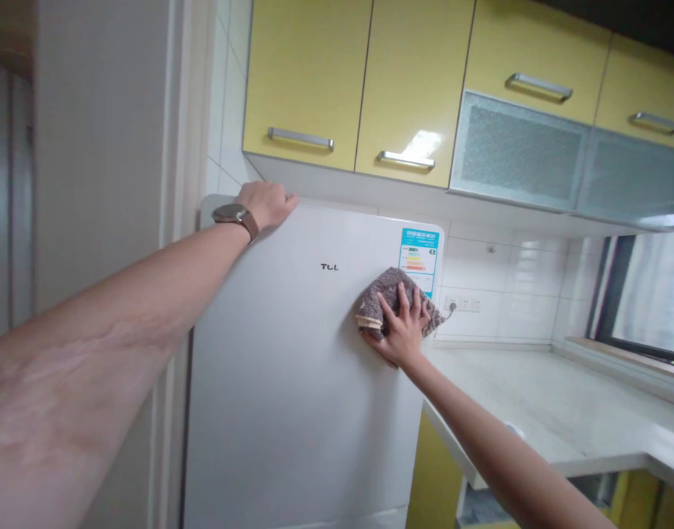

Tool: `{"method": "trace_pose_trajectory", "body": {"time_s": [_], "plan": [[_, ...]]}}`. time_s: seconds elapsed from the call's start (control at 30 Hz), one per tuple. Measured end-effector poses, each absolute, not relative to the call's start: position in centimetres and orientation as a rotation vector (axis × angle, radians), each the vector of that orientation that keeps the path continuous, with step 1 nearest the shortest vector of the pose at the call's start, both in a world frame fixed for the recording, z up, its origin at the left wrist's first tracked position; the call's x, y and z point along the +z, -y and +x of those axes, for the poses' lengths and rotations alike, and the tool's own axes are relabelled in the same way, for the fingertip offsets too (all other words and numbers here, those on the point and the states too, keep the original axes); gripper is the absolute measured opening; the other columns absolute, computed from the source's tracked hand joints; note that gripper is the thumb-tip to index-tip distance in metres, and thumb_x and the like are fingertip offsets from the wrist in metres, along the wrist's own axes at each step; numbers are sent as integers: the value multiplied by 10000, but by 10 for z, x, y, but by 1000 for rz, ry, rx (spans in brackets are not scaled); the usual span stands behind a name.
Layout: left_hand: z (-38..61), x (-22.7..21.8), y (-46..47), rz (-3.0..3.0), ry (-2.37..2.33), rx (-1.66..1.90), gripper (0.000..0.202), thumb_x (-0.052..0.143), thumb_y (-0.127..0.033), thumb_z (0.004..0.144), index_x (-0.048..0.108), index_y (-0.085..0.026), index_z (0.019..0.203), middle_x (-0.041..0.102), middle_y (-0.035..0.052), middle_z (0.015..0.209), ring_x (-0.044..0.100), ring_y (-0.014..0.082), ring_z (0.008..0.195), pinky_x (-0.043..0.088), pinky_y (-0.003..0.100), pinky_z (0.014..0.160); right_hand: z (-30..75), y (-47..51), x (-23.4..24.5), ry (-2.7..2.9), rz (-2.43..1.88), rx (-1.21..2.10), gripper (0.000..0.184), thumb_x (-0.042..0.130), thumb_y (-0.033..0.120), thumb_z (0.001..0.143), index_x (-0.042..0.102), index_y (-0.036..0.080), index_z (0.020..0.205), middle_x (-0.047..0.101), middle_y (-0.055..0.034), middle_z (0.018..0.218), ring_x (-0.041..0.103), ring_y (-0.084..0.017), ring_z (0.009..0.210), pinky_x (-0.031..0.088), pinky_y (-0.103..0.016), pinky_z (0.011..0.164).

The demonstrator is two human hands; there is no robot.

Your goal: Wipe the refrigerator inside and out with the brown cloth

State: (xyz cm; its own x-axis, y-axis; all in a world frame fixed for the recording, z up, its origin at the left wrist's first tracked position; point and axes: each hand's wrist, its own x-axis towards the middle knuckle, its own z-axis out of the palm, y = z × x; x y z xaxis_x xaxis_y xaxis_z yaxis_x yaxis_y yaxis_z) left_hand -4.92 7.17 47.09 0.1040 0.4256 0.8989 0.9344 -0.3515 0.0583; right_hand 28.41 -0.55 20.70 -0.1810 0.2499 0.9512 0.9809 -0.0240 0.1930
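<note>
head: cloth [395, 297] near fridge [293, 353] edge

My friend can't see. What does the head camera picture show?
A right hand presses a brown cloth flat against a white fridge door, beside its energy label. The left hand, with a wristwatch, grips the door's top edge under yellow cabinets.

Glossy yellow upper cabinet doors [309, 73] w/ brushed-metal bar handles [300, 138] were mounted up top; frosted-glass flap doors [516, 150] were set beneath, at right. A white wall socket [463, 303] was fixed in the white tiled wall [513, 294], above the pale marbled countertop [562, 404]. A dark-framed window [645, 294] was seen far right.
</note>
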Motion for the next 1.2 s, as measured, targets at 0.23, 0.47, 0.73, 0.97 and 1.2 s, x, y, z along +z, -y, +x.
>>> {"method": "trace_pose_trajectory", "body": {"time_s": [0.23,0.47,0.73,0.97,1.2], "plan": [[-49,467,-58,-1796,1435,-1027,723,303,-547,1080,761,6,1167,738,223,1129,626,296,1089,480,470,957,297,-3,376,1385,-1309,-1339,813,545,698,877,472,281,1570,347,-160,1700,288,-498,1536,313,-726,1125],[-48,464,-52,-1819,1419,-1071,751,300,-529,1076,715,64,1276,686,298,1323,623,403,1281,453,589,1053,294,-7,461,1483,-1475,-1099,633,386,675,998,668,128,1148,711,-215,1147,604,-385,1179,429,-526,1013],[-47,451,-48,-1777,1333,-1314,686,370,-443,1074,699,137,1237,665,348,1325,593,449,1337,429,637,1100,283,1,436,1378,-1445,-1170,621,275,576,1062,564,68,1273,675,-208,1263,565,-288,1233,344,-510,1085],[-46,451,-47,-1752,1324,-1298,696,368,-415,1092,657,203,1229,652,356,1323,558,475,1365,420,654,1112,298,-4,397,1328,-1348,-1234,624,364,613,1025,475,151,1429,481,-206,1521,373,-388,1456,286,-630,1176],[-47,449,-46,-1779,1272,-1312,706,372,-402,1090,620,247,1218,621,351,1358,493,525,1392,361,698,1105,339,-16,321,1398,-1341,-1352,781,386,664,945,357,236,1598,274,-178,1695,202,-465,1567,248,-717,1156]]}}
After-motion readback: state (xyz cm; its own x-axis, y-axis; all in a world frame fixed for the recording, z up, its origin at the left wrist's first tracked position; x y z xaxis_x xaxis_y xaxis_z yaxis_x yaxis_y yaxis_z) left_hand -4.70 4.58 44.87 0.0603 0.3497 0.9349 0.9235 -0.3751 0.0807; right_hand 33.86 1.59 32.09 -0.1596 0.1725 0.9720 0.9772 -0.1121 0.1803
